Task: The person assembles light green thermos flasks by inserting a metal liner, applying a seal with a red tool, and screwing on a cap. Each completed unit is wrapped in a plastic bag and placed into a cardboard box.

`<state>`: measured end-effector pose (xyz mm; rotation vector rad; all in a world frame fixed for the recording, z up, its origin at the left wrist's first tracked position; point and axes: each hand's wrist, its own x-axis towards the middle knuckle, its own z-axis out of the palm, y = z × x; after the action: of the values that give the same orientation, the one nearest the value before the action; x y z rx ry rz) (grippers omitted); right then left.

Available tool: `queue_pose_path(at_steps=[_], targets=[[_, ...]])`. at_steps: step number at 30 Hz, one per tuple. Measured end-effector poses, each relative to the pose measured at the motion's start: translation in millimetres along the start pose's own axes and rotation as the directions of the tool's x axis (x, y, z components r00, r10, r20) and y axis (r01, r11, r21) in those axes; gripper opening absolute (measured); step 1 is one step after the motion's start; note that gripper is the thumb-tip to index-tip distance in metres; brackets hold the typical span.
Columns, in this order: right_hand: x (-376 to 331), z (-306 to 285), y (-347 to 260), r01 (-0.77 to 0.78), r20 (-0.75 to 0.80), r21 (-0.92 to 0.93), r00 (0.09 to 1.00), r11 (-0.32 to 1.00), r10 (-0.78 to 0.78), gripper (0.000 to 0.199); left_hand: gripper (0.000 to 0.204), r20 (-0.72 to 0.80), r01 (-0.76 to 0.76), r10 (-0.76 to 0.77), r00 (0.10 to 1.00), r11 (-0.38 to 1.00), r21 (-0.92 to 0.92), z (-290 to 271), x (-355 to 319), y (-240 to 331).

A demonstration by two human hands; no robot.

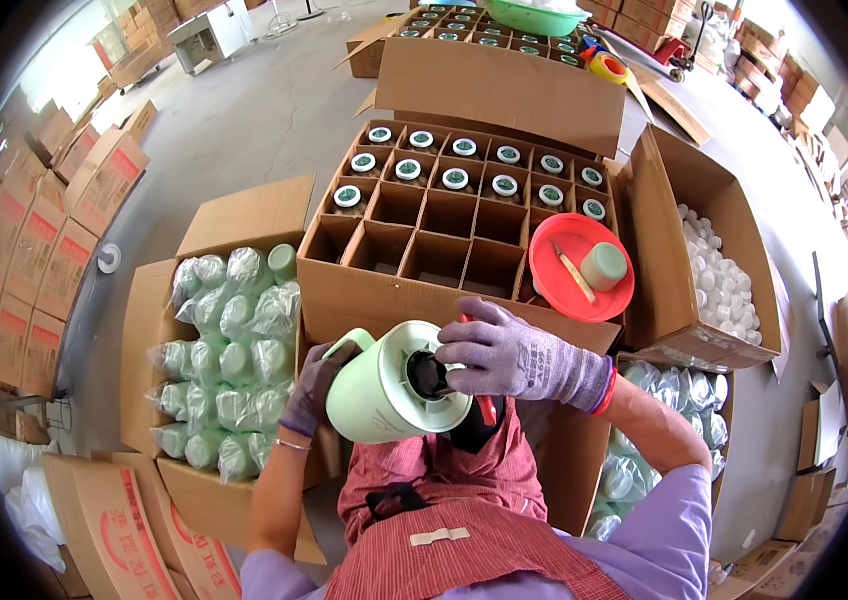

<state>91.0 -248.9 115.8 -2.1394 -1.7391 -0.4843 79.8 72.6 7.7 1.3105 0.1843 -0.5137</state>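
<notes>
Left hand holds green jug, right hand bends fingers, grip unclear, at black mouth, 2 o'clock, likely mid-fitting; next needs steadying.

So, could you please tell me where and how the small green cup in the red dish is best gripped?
Probably by its round side wall, coming from above and the right: the small green cup stands above the floor of the red dish, and a slim tool lies just to its left.
</notes>
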Motion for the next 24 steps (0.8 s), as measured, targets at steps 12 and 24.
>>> queue_pose_path(at_steps=[12, 24], targets=[[-4.8, 24.8, -15.0, -0.813, 0.339, 0.446, 0.541, 0.375, 0.769, 0.029, 0.03, -0.11, -0.129, 0.149, 0.983, 0.977, 0.172, 30.7, -24.8, -7.3], [-15.4, 45.8, 10.3, -0.748, 0.431, 0.416, 0.663, 0.517, 0.612, 0.032, 0.056, 0.181, -0.223, 0.151, 0.972, 0.341, 0.913, 70.0, -77.4, 13.9]])
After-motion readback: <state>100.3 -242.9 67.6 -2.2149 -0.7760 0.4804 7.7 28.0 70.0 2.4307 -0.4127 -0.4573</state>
